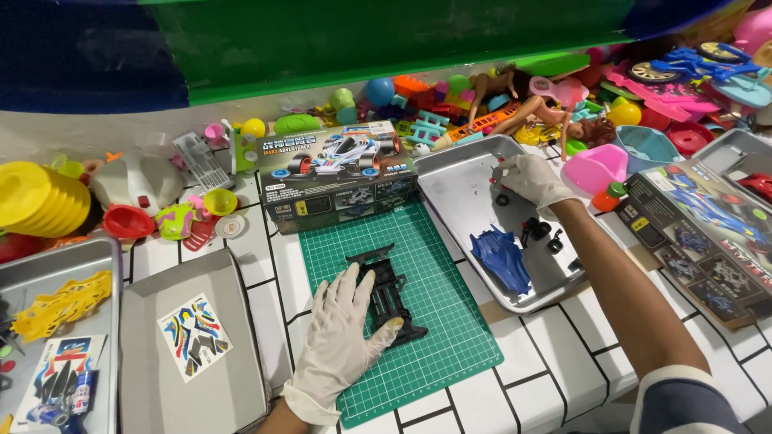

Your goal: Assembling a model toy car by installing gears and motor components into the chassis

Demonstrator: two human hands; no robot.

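Black plastic chassis lies on the green cutting mat in the middle of the white tiled table, its near left edge covered by the left hand. That hand, in a white glove, lies flat with fingers spread, its fingertips resting on the chassis and pinning it to the mat. The right hand, also gloved, reaches into the metal tray to the right of the mat; its fingers are curled downward over small black parts, but whether they grip one cannot be made out (the fingertips point away from the camera). Further down the same tray sit a blue car body shell and a few small black wheels, too small to tell apart clearly.

At the head of the mat stands a rectangular kit box, dark, with a white race car pictured on its top face. A second box, flatter and dark with a blue car pictured, lies at the right edge, partly cut off by the frame. On the left, a grey tray holds a sticker sheet in blue, yellow and red shapes; beside it another tray, cropped at the left edge, holds a yellow parts frame and a printed leaflet. Bright toys crowd the far side of the table.
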